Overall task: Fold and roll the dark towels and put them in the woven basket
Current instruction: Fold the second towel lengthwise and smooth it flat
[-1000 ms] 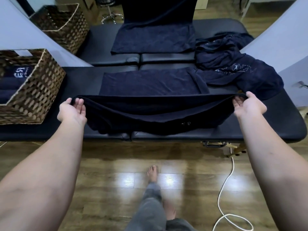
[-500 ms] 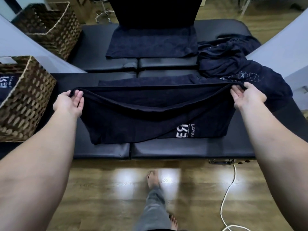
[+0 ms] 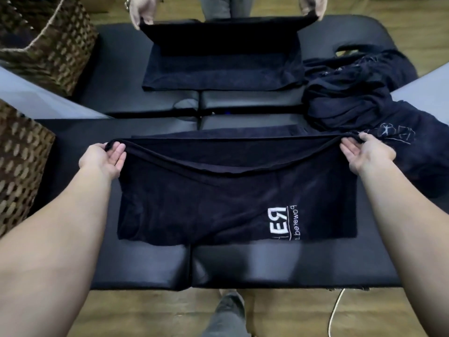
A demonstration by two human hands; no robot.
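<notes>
Left hand [image 3: 103,156] and right hand [image 3: 366,152] each pinch a far corner of the dark towel [image 3: 230,203], lifted over the black table [image 3: 267,266]; basket [image 3: 19,166] at left.

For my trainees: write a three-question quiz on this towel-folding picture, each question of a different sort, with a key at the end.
1. True or false: the left hand and the right hand each pinch a top corner of the dark towel spread on the black padded table.
2. Multiple choice: the white logo on that towel lies toward
A. the left hand's side
B. the right hand's side
C. the far edge
3. Short answer: what lies heaped on the table beyond the right hand?

Key
1. True.
2. B.
3. A pile of unfolded dark towels.
</notes>
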